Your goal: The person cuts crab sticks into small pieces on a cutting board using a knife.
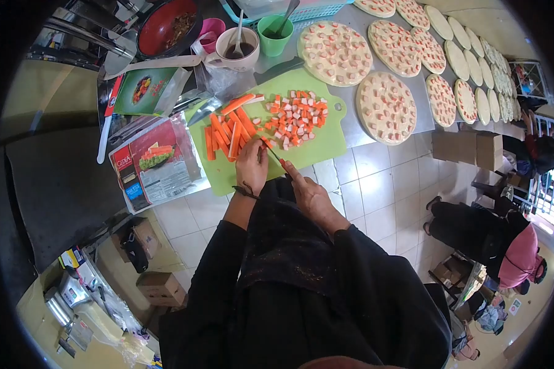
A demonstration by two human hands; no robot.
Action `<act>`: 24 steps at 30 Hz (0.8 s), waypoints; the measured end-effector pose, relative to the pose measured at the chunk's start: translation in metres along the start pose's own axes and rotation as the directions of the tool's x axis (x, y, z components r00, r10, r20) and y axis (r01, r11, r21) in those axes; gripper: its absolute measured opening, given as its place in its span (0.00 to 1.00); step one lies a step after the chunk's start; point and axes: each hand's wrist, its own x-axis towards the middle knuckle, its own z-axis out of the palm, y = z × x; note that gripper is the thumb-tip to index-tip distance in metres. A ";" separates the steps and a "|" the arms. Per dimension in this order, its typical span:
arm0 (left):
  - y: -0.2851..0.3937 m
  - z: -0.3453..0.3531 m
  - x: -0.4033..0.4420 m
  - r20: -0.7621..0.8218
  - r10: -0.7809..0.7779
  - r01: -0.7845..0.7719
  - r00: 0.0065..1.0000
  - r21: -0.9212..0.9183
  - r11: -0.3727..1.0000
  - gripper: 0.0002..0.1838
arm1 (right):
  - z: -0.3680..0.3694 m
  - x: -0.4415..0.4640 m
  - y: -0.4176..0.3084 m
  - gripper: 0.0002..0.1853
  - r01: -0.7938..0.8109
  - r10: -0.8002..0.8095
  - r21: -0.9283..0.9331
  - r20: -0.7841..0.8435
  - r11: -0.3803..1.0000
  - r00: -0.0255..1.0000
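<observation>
My right hand point(316, 202) grips a small knife point(282, 162), its forefinger stretched along the handle. The blade reaches over a green cutting board point(214, 175) to the fingertips of my left hand point(252, 165). Those fingers are closed on a crab stick point(266, 142), which they partly hide. Whole orange crab sticks point(232, 128) lie heaped on the board's left side. A pile of diced crab stick point(295, 120), orange and white, spreads over the right side. A larger knife point(206, 109) lies at the board's upper left edge.
Pizza bases with crab pieces point(386, 107) line the steel table on the right, with plain bases point(455, 60) beyond. An opened crab stick packet point(160, 163) lies left. A cup point(237, 50), green cup point(275, 38) and pan point(166, 27) stand behind. A person point(486, 240) is at far right.
</observation>
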 end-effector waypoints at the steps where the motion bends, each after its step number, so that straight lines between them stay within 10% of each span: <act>1: 0.000 0.000 0.000 -0.008 0.017 -0.017 1.000 0.007 1.000 0.12 | 0.002 0.000 0.001 0.35 0.001 -0.001 -0.001 0.000 1.000 1.000; 24: 0.017 0.023 0.027 -0.147 0.007 -0.002 0.989 0.039 0.999 0.15 | -0.031 0.022 0.028 0.32 -0.052 0.049 0.264 0.017 0.963 0.999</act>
